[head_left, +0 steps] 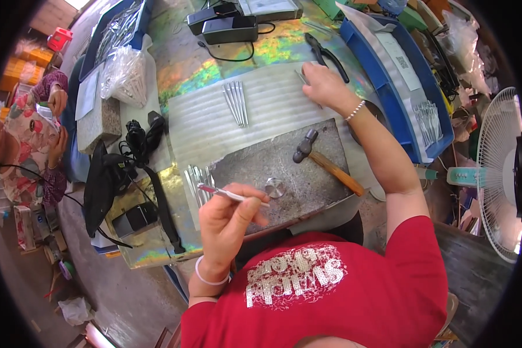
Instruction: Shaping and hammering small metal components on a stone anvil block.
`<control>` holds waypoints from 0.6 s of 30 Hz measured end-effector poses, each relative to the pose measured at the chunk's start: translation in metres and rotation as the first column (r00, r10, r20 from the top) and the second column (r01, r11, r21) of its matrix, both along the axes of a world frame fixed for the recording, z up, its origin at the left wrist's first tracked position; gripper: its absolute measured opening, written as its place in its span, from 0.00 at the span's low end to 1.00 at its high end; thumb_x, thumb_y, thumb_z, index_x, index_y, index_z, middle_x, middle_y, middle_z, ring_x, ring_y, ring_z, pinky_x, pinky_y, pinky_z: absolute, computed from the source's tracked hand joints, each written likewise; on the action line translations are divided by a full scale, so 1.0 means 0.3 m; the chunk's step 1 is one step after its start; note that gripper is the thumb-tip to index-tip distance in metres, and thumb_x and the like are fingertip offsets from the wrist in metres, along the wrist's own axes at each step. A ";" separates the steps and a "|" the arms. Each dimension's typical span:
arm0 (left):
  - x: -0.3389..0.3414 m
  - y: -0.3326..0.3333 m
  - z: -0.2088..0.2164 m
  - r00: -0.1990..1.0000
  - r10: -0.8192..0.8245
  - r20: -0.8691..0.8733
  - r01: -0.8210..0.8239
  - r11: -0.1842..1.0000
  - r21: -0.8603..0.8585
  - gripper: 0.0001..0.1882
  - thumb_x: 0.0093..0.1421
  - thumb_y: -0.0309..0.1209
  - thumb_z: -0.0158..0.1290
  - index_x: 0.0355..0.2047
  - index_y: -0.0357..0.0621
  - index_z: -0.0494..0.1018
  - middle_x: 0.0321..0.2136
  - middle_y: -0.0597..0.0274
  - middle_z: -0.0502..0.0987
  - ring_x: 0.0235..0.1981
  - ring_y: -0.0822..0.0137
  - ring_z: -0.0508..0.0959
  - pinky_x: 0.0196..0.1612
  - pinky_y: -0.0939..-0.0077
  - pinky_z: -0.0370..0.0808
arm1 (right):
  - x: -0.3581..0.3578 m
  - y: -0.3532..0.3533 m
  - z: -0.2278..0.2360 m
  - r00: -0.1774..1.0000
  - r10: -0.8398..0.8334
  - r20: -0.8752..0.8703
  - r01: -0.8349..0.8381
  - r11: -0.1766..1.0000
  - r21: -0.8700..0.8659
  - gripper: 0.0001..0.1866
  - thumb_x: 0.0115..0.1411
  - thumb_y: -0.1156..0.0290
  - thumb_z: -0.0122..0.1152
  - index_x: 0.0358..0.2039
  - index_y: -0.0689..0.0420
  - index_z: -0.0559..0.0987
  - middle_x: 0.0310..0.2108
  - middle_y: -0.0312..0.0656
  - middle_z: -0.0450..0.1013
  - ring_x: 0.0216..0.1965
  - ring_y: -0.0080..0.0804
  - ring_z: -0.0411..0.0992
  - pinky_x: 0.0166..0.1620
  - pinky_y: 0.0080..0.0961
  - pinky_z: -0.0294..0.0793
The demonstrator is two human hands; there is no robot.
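**Two hands at a metalworking bench, seen from above**

The left hand was closed around a thin metal rod with a pinkish end, held nearly level with its tip pointing toward 3 o'clock. Just off that tip, at 3 o'clock, a small round metal disc lay on a grey stone slab. The right hand rested at 12 o'clock on a white ribbed mat, fingers curled down on a slim metal pin; whether it gripped the pin or merely pressed on it could not be told.

On the slab, at 2 o'clock from the left hand, lay a hammer with a wooden handle, its head toward 11 o'clock. A row of finished pins lay on the mat at 9 o'clock from the right hand, and a second bunch of pins sat at the slab's 9 o'clock edge. Black pliers lay just beyond the right hand at 12 o'clock. A blue tray stood at 3 o'clock of that hand, and a white fan farther out. At the far 9 o'clock side of the bench, another person's hands were at work.
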State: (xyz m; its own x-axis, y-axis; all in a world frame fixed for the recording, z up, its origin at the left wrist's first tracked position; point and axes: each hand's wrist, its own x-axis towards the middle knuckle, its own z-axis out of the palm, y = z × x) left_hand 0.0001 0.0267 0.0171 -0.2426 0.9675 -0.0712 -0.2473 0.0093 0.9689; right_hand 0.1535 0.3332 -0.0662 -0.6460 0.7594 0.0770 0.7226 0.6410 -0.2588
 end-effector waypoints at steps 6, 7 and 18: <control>-0.001 -0.021 0.033 0.991 -0.026 0.131 0.039 0.994 -0.099 0.16 0.62 0.22 0.48 0.50 0.33 0.63 0.25 0.56 0.77 0.22 0.76 0.75 0.22 0.88 0.71 | 0.027 0.033 0.051 1.000 0.006 -0.021 -0.006 1.000 -0.003 0.12 0.47 0.73 0.53 0.32 0.65 0.70 0.27 0.57 0.71 0.32 0.54 0.71 0.35 0.41 0.70; -0.002 -0.023 0.025 0.997 -0.046 0.070 0.050 0.997 -0.055 0.13 0.62 0.22 0.47 0.47 0.33 0.66 0.24 0.58 0.77 0.23 0.76 0.76 0.24 0.87 0.72 | 0.044 0.009 0.113 0.996 0.030 -0.079 -0.031 1.000 -0.004 0.11 0.48 0.73 0.53 0.31 0.65 0.70 0.26 0.56 0.71 0.30 0.53 0.71 0.34 0.40 0.70; 0.069 0.030 -0.035 0.992 -0.109 0.057 0.111 0.993 -0.038 0.13 0.60 0.19 0.50 0.46 0.32 0.68 0.31 0.61 0.78 0.30 0.77 0.77 0.33 0.86 0.74 | 0.115 -0.619 0.407 0.765 -0.268 -0.586 -0.449 0.431 -0.783 0.05 0.58 0.80 0.54 0.35 0.66 0.71 0.25 0.36 0.70 0.23 0.19 0.71 0.26 0.14 0.71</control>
State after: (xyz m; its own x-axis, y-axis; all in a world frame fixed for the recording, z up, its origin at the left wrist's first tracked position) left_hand 0.0208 0.0357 0.0067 -0.1293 0.9841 -0.1216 -0.2953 0.0789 0.9521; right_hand 0.1881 0.1475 0.0559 -0.7994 0.5666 -0.1999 0.1451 -0.1408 -0.9794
